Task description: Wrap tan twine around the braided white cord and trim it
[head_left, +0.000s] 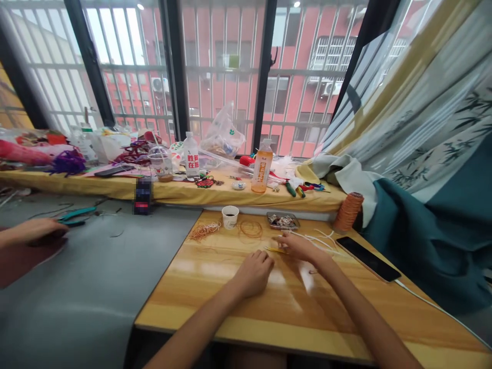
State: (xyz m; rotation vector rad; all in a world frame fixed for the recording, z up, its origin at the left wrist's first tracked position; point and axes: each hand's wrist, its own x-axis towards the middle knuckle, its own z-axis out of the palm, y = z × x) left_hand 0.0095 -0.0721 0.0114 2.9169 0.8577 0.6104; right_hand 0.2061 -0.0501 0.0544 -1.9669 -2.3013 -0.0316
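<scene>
Head view | left hand curled, contents not discernible | right hand pinching yellow strip | risk: paper cup just beyond, likely tipped by stray reach.

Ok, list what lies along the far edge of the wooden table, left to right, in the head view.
Tangle of orange cord → paper cup → loop of thin cord → small metal tray → orange thread spool.

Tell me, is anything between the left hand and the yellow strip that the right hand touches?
Nothing visible. The left hand rests on the wooden table, with only bare tabletop between it and the yellow strip under the right hand.
</scene>
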